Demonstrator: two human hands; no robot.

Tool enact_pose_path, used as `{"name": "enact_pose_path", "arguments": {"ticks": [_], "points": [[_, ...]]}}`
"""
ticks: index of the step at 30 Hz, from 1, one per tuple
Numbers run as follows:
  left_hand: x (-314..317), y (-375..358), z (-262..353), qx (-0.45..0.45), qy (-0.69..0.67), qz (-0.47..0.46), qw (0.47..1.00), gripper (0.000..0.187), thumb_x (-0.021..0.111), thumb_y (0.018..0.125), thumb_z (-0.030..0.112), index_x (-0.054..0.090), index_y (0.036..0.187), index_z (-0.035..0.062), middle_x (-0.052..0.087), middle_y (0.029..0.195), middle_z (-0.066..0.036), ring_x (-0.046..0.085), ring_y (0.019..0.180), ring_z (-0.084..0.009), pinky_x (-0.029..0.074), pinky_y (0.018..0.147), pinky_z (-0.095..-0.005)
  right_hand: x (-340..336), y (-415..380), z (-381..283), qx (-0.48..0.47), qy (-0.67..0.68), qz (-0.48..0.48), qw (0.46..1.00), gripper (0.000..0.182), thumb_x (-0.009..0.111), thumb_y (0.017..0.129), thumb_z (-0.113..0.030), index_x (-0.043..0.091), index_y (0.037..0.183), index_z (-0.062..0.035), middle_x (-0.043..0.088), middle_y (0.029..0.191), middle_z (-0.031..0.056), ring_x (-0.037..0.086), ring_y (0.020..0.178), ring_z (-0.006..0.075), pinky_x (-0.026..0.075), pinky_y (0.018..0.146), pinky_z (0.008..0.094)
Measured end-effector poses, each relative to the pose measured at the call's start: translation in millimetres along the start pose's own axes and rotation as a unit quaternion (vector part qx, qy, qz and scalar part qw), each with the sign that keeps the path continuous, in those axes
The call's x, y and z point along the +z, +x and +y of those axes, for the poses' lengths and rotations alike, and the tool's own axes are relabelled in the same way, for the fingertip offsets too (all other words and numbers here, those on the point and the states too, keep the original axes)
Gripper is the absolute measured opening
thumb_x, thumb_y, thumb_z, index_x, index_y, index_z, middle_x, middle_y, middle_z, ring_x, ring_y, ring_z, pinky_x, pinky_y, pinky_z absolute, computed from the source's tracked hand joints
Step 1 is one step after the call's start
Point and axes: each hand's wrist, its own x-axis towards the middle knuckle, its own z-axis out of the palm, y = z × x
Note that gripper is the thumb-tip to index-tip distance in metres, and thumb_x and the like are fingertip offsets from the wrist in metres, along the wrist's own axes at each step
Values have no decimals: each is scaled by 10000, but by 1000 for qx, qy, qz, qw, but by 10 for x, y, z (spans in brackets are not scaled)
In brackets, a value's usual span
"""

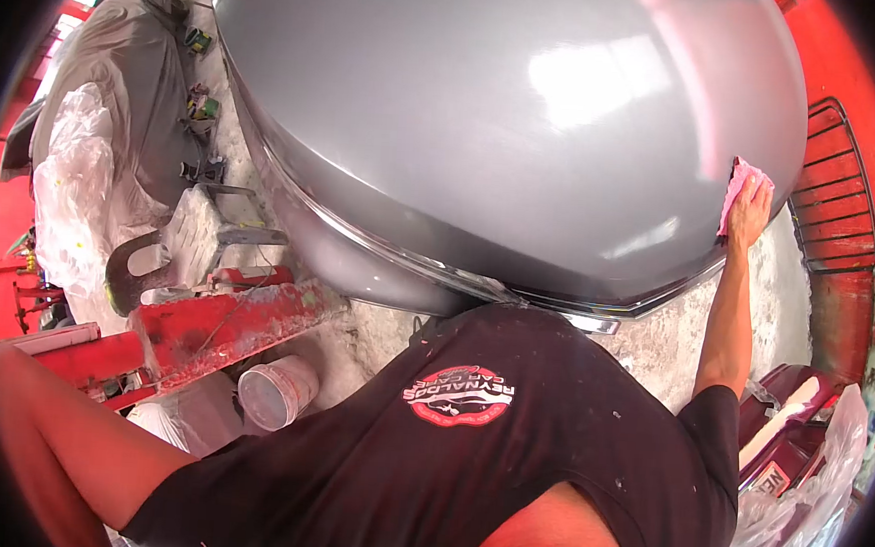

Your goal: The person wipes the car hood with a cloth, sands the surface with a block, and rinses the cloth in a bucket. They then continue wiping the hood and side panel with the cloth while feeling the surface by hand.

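- We've got our right hand (750, 214) on a pink cloth (735, 183), over by the right edge of this shiny grey car panel (447, 124).
- Fingers lie over the bunched cloth, but they're too small for us to tell if they're pinching it or just pressed flat.
- Our left arm's bent way out to the side, hand out of shot, so no clue on those fingers.
- Near us: a scuffed red beam (214, 328), with a bucket (280, 389) just beside it.
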Motion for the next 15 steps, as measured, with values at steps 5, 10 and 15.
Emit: {"name": "enact_pose_path", "arguments": {"ticks": [5, 10, 15], "points": [[-119, 78, 24, 26, 23, 15, 999, 299, 474, 960, 227, 659, 1039, 6, 661, 983, -88, 622, 866, -209, 496, 766, -352, 59, 36, 63, -11, -6, 2, 1000, 655, 389, 1012, -511, 468, 1445, -26, 423, 1508, 218, 358, 1428, 343, 264, 1180, 394], [-315, 208, 31, 61, 40, 38, 997, 296, 475, 955, 226, 657, 1030, 6, 658, 972, -84, 621, 844, -204, 494, 751, -351, 67, 26, 40, -8, 8, 3, 1000, 670, 387, 1011, -515, 458, 1450, -15, 420, 1511, 217, 348, 1435, 339, 250, 1185, 389], [-543, 454, 33, 122, 48, 87, 988, 292, 475, 951, 225, 655, 1021, 6, 654, 961, -81, 621, 823, -199, 493, 735, -350, 66, 35, 54, -2, -15, 1, 1000, 692, 368, 1016, -523, 438, 1459, 4, 412, 1518, 219, 334, 1441, 345, 239, 1189, 394]]}}
